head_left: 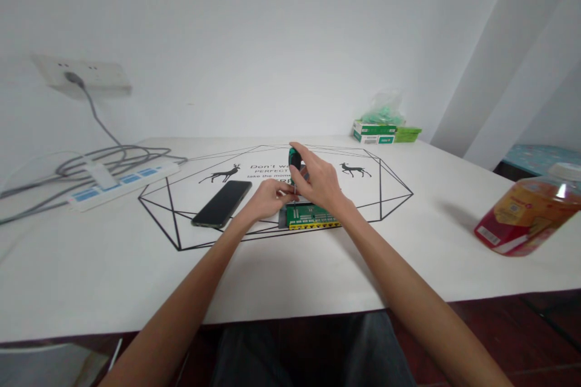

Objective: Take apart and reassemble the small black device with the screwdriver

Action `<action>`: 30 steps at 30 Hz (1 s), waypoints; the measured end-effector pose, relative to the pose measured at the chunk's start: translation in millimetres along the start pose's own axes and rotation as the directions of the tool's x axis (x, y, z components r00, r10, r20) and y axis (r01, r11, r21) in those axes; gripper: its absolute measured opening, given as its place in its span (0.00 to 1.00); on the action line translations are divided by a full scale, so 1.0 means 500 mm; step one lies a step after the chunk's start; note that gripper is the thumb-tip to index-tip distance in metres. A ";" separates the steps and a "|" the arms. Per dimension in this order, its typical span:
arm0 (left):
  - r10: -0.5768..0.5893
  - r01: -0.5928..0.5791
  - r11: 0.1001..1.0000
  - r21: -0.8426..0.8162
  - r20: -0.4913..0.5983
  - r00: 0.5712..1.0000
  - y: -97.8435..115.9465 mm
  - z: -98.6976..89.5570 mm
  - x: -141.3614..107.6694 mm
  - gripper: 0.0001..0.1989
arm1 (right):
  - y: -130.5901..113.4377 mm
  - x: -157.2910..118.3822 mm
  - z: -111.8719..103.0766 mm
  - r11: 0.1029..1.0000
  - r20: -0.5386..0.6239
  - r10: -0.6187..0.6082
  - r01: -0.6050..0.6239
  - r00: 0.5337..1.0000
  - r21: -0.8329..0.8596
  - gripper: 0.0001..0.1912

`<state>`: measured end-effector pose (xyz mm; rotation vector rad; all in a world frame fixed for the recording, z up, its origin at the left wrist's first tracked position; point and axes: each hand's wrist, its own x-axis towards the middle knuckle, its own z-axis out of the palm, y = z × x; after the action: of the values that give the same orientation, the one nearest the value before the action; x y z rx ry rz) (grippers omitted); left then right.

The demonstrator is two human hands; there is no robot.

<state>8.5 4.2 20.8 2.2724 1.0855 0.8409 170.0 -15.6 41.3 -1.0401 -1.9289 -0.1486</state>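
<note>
A screwdriver with a green and black handle (295, 158) stands upright in my right hand (320, 180), its thin shaft pointing down at a green circuit board (313, 214). The board has a yellow strip along its near edge and lies on the white table. My left hand (271, 197) is closed, its fingertips pinched about the screwdriver's shaft just above the board's left end. Whether a small part is also between those fingertips is hidden. My right hand covers some of the board's far side.
A black phone (222, 203) lies left of the board. Farther left is a power strip (124, 184) with coiled grey cables (113, 160). A bottle of orange liquid (529, 211) stands at the right. Green and white boxes (374, 131) with a plastic bag (384, 112) sit at the back.
</note>
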 end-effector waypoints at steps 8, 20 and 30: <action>0.001 -0.001 1.000 -0.020 0.026 1.000 0.000 0.001 0.000 0.11 | 0.004 0.003 0.002 1.000 -0.026 0.005 -0.005 1.000 -0.018 0.25; 0.017 -0.017 1.000 -0.015 0.050 0.999 -0.001 -0.005 0.000 0.11 | 0.004 0.009 -0.007 0.999 -0.016 0.011 -0.010 1.000 0.050 0.23; 0.016 -0.013 0.999 -0.050 0.057 0.998 0.003 -0.006 0.000 0.11 | -0.001 0.010 -0.011 0.993 0.003 0.015 -0.015 1.000 0.120 0.24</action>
<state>7.2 3.8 23.6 2.2520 1.0126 0.7945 172.4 -15.6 48.4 -0.9752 -1.9066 -0.0230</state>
